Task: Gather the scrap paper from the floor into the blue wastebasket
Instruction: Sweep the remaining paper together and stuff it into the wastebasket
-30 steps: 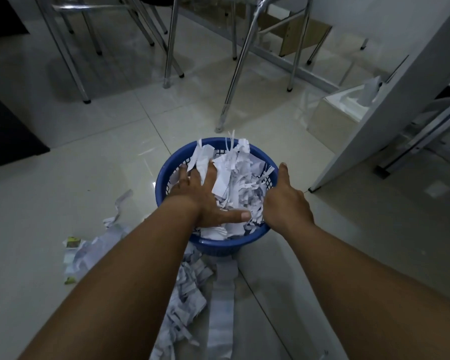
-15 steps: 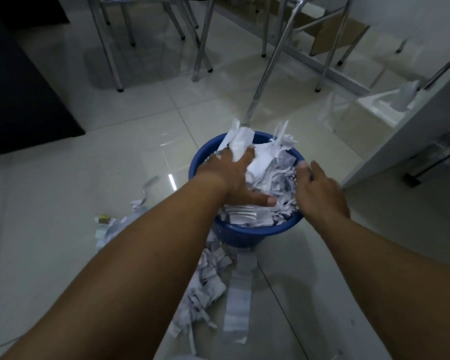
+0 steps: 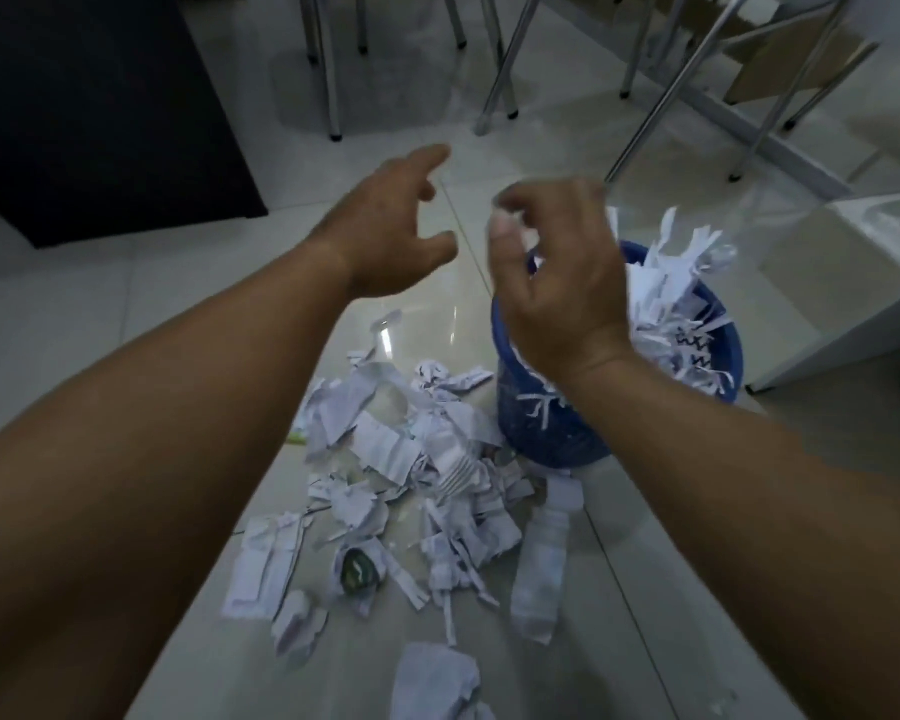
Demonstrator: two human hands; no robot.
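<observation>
The blue wastebasket stands on the tiled floor right of centre, heaped with white torn paper that sticks up over its rim. A spread of scrap paper lies on the floor to its left and in front, with a long strip and a crumpled piece nearer me. My left hand hovers above the floor left of the basket, fingers loosely spread, holding nothing. In front of the basket's left rim my right hand is raised, fingers loosely curled and blurred, nothing plainly in it.
Metal chair and table legs stand on the far floor. A black mat covers the far left. A white cabinet stands right of the basket, cardboard behind it. A small green wrapper lies among the scraps.
Both hands have lifted off the paper in the basket and moved up and left. The view has swung so the floor pile fills the middle and the basket sits to the right.
</observation>
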